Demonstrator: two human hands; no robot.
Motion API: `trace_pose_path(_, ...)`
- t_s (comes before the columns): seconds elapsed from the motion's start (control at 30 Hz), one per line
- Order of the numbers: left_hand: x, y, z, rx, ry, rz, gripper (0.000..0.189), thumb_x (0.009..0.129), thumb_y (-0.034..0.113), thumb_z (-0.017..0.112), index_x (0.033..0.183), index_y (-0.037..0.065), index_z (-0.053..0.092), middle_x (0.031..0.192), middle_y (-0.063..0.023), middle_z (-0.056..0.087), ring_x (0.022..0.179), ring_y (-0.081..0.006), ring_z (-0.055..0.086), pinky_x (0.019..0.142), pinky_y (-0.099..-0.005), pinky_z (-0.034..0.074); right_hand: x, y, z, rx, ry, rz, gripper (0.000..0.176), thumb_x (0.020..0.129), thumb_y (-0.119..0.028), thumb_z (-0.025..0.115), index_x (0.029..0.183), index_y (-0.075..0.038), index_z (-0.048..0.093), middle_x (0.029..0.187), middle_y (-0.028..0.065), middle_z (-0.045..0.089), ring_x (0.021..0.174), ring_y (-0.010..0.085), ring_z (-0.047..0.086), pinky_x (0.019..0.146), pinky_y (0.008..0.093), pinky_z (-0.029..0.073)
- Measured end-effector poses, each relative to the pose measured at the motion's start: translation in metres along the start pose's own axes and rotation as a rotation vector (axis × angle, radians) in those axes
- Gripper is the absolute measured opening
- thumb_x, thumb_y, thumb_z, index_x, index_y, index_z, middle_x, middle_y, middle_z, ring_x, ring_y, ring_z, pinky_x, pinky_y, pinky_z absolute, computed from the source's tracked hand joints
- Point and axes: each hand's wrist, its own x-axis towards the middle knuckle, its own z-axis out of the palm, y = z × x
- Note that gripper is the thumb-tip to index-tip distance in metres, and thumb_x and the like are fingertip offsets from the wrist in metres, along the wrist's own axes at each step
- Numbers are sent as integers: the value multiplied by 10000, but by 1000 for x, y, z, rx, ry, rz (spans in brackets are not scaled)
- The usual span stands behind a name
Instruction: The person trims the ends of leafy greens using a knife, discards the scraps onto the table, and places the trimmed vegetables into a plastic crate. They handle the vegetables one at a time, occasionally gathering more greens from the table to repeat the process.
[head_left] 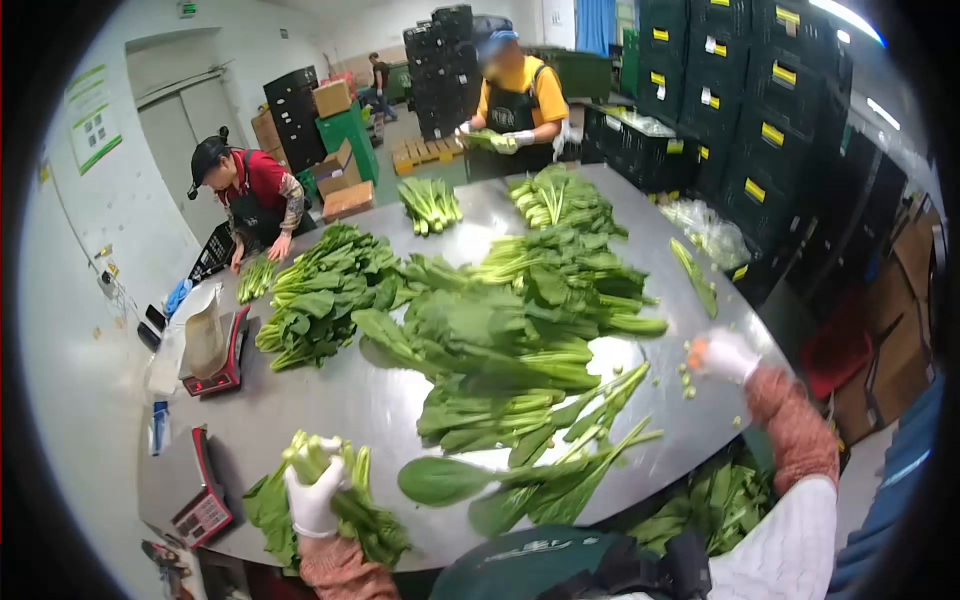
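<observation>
My left hand (312, 497), in a white glove, is closed around a bunch of leafy green stalks (340, 490) standing on the near left of the steel table (330, 400). My right hand (725, 355), also gloved, is out at the table's right edge, blurred; small green bits lie next to it, and whether it holds anything is unclear. Loose long-stemmed greens (540, 470) lie between my hands. A large heap of leafy greens (500, 320) covers the table's middle.
Two red scales (200, 495) (222, 355) sit at the table's left edge. A person in red (255, 190) and a person in yellow (520, 100) handle greens at the far side. Dark green crates (740, 90) are stacked on the right. More greens (720, 500) sit below the table's near edge.
</observation>
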Motion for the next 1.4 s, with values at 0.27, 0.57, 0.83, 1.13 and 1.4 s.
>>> trace_pose_path(0.27, -21, 6, -17, -48, 80, 10, 299, 827, 46, 680, 1088, -45, 567, 727, -56, 589, 588, -136, 557, 572, -278, 474, 6, -59, -100, 1489, 618, 418, 216, 880, -119, 609, 1069, -23, 653, 794, 54, 691, 667, 195, 644, 523, 308, 501)
trace_pose_path(0.57, -53, 41, -10, 89, 194, -28, 353, 839, 56, 687, 1143, -45, 538, 775, -29, 569, 628, -110, 548, 595, -239, 473, 5, -114, -54, 1672, -204, 14, 438, 849, -47, 570, 1286, -42, 598, 1088, 72, 690, 671, 118, 639, 591, 230, 522)
trace_pose_path(0.83, -50, 83, -41, 561, 175, -27, 376, 847, 47, 689, 1185, -45, 551, 854, -10, 580, 713, -86, 578, 665, -226, 478, 72, -161, 58, 1638, -185, 120, 324, 967, -265, 581, 1162, -9, 623, 829, 26, 676, 605, 75, 576, 553, 219, 461)
trace_pose_path(1.13, 27, 56, -121, 1273, 169, 190, 487, 746, 342, 808, 1061, 17, 629, 915, -125, 685, 824, -234, 670, 768, -357, 525, 95, -257, 39, 1680, -204, 215, 326, 995, -269, 552, 1145, 9, 631, 874, 50, 700, 529, 38, 512, 479, 180, 372)
trace_pose_path(1.4, 142, -95, -195, 1428, 14, -222, 881, 682, 593, 779, 1176, -89, 521, 1210, -328, 573, 1132, -426, 580, 966, -435, 459, 127, -410, 10, 1754, -448, 180, 286, 987, -220, 554, 1152, 2, 628, 862, 51, 702, 531, 49, 508, 506, 192, 417)
